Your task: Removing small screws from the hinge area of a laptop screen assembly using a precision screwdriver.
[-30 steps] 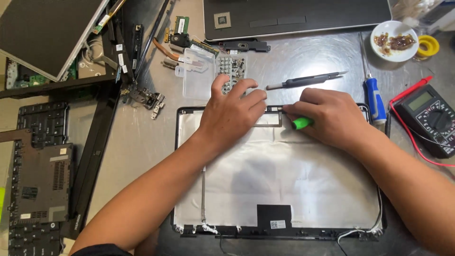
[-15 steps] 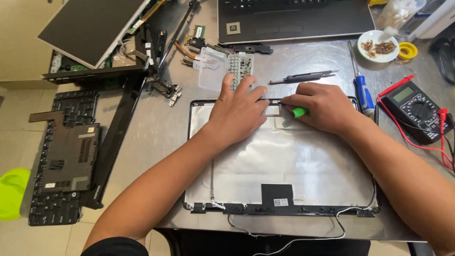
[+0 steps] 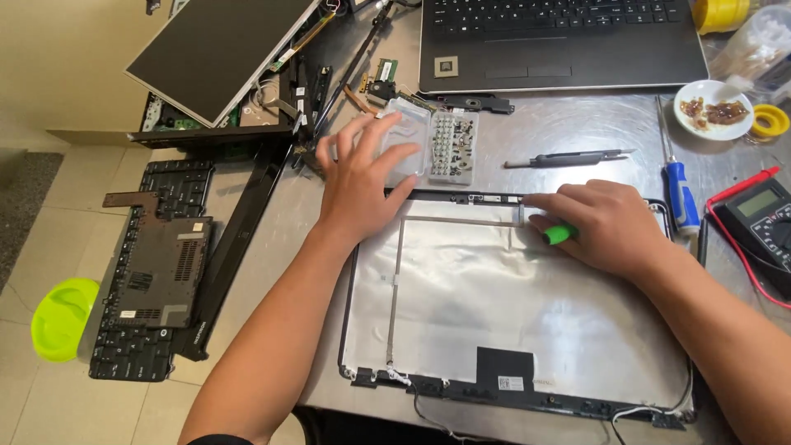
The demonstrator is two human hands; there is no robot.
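foil-lined rectangular laptop lid [image 3: 527, 330]

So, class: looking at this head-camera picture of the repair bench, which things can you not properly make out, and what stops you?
- Green-handled tool: only its end shows; the right hand covers the rest.
- Clear bit case: its left part sits under the left hand.
- Multimeter: cut off by the right edge.
- Open laptop: its screen lies beyond the top edge.
- Contents of the small white dish: too small to identify.
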